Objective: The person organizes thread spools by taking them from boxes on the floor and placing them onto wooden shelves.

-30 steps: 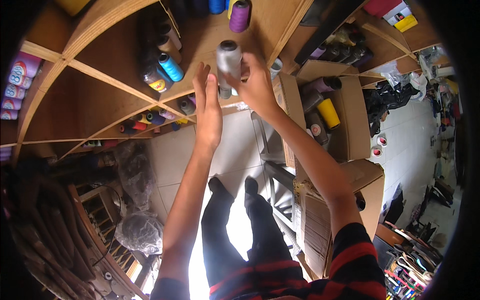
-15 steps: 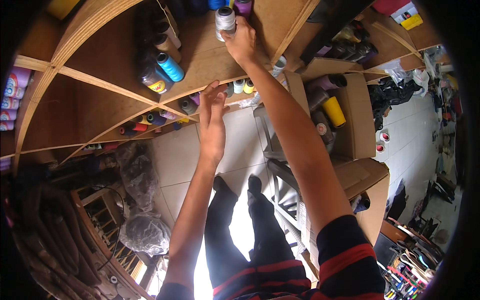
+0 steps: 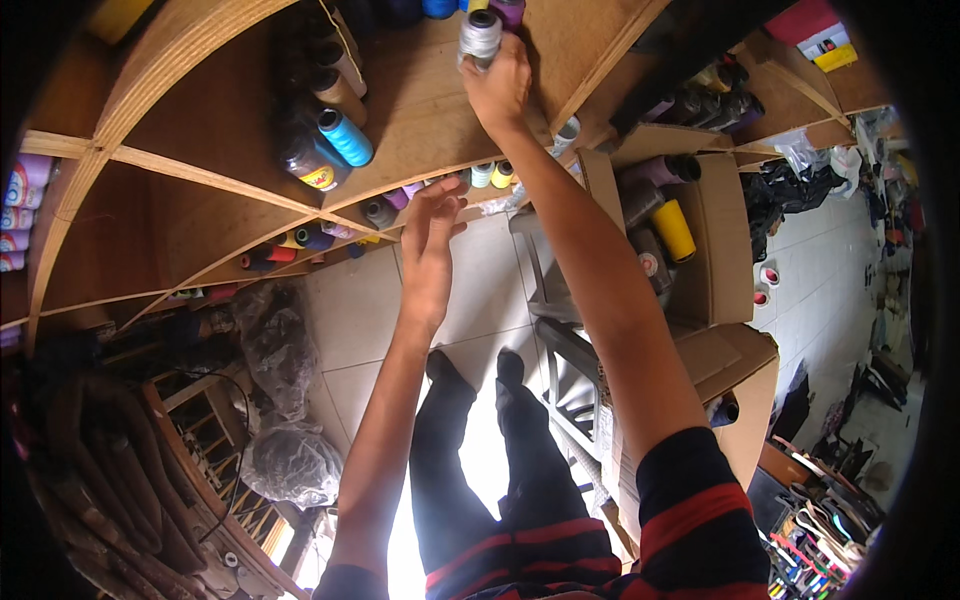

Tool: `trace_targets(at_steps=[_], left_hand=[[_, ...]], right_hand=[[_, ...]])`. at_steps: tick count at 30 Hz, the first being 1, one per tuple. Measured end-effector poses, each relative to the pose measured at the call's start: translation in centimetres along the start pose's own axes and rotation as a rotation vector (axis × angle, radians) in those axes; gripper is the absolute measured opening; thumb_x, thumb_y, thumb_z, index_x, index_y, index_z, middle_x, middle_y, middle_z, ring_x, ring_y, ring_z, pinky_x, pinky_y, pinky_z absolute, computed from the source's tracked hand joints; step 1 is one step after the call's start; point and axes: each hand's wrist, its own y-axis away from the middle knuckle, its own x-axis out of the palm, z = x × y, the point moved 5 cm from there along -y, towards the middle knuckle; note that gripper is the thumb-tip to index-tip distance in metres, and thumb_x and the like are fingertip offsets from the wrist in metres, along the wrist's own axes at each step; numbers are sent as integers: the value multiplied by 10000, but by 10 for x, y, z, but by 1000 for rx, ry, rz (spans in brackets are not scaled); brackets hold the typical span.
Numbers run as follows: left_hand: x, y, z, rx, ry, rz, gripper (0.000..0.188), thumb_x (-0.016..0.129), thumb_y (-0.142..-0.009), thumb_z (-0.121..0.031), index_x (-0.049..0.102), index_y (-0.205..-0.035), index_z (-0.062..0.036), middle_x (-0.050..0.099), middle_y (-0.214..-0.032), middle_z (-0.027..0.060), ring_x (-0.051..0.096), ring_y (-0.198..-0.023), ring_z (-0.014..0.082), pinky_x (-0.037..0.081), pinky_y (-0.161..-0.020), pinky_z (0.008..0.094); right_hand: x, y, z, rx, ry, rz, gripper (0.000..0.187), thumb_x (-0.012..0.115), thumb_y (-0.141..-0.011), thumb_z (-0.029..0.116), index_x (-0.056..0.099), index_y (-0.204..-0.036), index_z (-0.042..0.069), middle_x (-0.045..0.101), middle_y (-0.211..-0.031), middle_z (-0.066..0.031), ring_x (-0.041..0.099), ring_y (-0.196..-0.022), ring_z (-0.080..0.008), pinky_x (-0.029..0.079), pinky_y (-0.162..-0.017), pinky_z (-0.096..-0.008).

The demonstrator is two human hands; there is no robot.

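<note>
My right hand [image 3: 502, 88] is closed round a white thread spool [image 3: 480, 38] on the upper wooden shelf [image 3: 430, 120]. Just behind it stand a purple spool [image 3: 508, 12] and a blue spool [image 3: 438, 8], both cut off by the top edge. My left hand [image 3: 430, 255] hovers in front of the shelf's edge, fingers apart and holding nothing. Left of the white spool, a bright blue spool [image 3: 345, 138] leans beside a dark spool with a yellow label [image 3: 312, 165] and a brown one [image 3: 338, 92].
Smaller spools [image 3: 380, 212] line the lower shelf. Right of my right arm, an open cardboard box [image 3: 715, 230] holds several spools, including a yellow cone [image 3: 673, 232]. A grey plastic chair [image 3: 575, 400] stands beside my legs. Clear plastic bags [image 3: 295, 465] lie at the left.
My right hand and the white spool have shifted slightly right in the picture. The left hand has dropped a little, its fingers still apart. The view has tilted slightly.
</note>
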Motion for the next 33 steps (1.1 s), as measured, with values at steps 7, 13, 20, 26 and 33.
trace_targets(at_steps=[7,13,20,26,33], left_hand=[[2,1,0,-31,51,7,406,467,-956,-366,535,-1178,-33,565,-1189,124,535,-1102,229,405,-946,370],[9,14,1,-62,64,31,374,477,-957,-326,560,-1147,-14,589,-1139,118,562,-1041,215,431,-913,353],[3,26,2,-72,10,37,398,476,-957,-337,556,-1154,0,612,-1089,138,582,-1016,221,451,-889,347],[-5,36,1,-104,1,9,380,472,-960,-316,562,-1139,7,618,-1069,141,591,-995,216,452,-881,341],[-13,45,1,-147,28,-3,353,470,-962,-288,564,-1131,8,621,-1062,138,594,-985,212,453,-877,339]], right_hand=[[-29,8,2,76,90,52,399,714,-763,123,467,-1040,-24,558,-1004,-237,579,-916,-432,475,-771,-495],[-35,10,2,160,287,125,335,717,-792,210,514,-940,-12,642,-878,-238,619,-830,-437,499,-730,-472],[-30,16,-9,275,474,223,225,650,-827,252,617,-890,39,660,-816,-208,649,-806,-385,510,-730,-468],[-18,20,-10,239,470,358,176,620,-843,265,684,-903,112,662,-793,-202,644,-778,-401,514,-714,-476],[-13,19,-16,174,302,214,106,610,-845,219,703,-845,169,641,-752,-209,635,-728,-405,506,-674,-486]])
